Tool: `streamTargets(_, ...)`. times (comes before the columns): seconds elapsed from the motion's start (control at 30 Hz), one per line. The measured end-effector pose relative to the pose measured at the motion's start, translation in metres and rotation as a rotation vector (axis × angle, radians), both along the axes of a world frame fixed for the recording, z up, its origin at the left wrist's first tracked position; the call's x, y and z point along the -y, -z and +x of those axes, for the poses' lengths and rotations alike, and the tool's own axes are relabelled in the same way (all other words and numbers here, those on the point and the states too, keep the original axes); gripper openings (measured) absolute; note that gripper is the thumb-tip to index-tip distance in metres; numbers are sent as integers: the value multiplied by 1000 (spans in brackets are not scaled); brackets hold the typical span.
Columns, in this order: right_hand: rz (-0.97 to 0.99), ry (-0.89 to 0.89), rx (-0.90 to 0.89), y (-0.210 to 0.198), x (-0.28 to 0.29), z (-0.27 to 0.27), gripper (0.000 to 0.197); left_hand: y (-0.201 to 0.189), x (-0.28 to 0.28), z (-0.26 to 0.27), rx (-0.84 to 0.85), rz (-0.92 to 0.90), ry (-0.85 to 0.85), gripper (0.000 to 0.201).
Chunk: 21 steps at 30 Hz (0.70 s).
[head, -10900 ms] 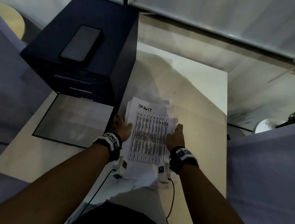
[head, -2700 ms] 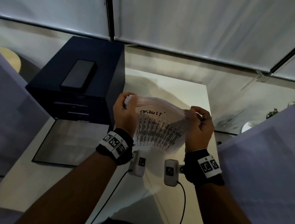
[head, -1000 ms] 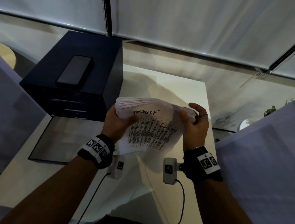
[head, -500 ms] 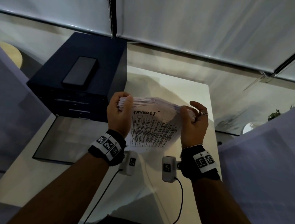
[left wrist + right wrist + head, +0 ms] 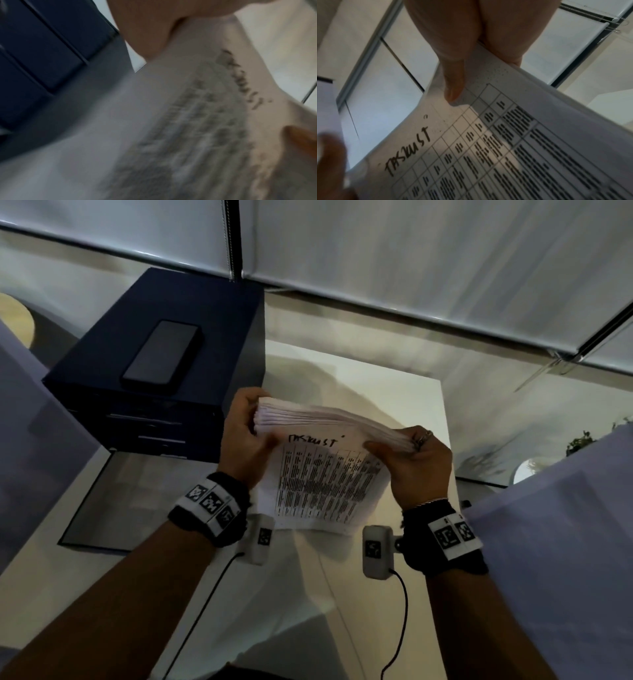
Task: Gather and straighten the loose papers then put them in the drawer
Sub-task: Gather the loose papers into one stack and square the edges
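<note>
Both hands, left [image 5: 245,436] and right [image 5: 416,465], still grip the papers [image 5: 325,474], retilted; drawer [image 5: 102,498] at nine o'clock waits.

The left-wrist view is smeared by motion, so the printed table on the stack of papers [image 5: 197,121] cannot be read there, and the left hand [image 5: 154,27] is cut off by the top edge. In the head view the fingers [image 5: 423,438] of the right hand [image 5: 416,470] are largely hidden behind the stack, and the lower sheets are covered by the top page.
</note>
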State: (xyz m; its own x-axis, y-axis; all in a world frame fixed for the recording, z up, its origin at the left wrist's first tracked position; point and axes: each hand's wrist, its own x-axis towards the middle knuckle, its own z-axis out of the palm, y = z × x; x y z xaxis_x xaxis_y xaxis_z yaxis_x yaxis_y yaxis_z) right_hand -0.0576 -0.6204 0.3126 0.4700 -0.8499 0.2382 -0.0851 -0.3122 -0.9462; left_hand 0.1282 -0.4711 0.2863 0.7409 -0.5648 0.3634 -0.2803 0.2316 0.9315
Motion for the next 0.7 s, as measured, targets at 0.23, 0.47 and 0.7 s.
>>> streamTargets(0.23,4,54,121,-6,11,-2,43,19,-2,-17,-317,189,81,28)
streamTargets(0.47,174,-27,73,11,-4,1,29,-1,5,-22,-362,73,-33,20)
streamTargets(0.7,176,14,13,35,-22,-2,50,45,-16,-21,-277,235,-15,66)
